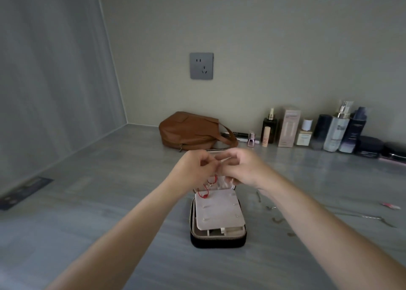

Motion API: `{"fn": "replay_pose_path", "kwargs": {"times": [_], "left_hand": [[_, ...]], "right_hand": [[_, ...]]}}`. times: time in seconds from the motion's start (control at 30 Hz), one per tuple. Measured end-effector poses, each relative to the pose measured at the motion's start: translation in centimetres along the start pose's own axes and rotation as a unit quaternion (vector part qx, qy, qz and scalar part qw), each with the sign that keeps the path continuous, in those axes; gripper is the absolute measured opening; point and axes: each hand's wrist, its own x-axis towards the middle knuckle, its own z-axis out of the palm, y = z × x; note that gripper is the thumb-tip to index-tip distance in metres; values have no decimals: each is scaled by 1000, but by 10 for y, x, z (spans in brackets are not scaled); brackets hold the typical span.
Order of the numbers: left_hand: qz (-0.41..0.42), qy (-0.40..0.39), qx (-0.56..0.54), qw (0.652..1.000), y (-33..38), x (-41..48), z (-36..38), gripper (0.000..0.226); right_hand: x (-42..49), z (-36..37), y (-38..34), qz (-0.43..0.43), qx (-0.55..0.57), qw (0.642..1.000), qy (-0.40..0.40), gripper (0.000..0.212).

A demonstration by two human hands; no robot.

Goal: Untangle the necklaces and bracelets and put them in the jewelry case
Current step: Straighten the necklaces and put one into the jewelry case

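Just now the left hand [195,166] and right hand [246,169] are meeting above the open jewelry case [219,241] on the counter [109,202], curled fingers [226,170] pinching a red cord bracelet [206,191] that is dangling onto the case's pale insert, while thin chains [362,217] are lying on the counter to the right.

A black zip-around fabric jewelry case [217,242] lies open on the grey desk [109,202], its pale pink lining showing. A pale flap with small snap tabs [219,213] rests over its near half. A thin red cord bracelet [205,191] dangles over the case's hinge, pinched between the left hand [195,165] and the right hand [246,166]. Thin metal chains [371,217] lie loose on the desk to the right of the case.
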Motion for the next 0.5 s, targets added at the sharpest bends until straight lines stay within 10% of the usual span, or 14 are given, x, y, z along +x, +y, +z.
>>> {"fn": "replay_pose_path", "kwargs": {"times": [0.3,0.5], "left_hand": [[44,156,219,962,-27,1,8,17],[25,130,55,990,-33,7,10,13]], "right_hand": [[18,-1,16,-96,-190,971,105,6],[24,3,19,-205,-400,880,151,17]]}}
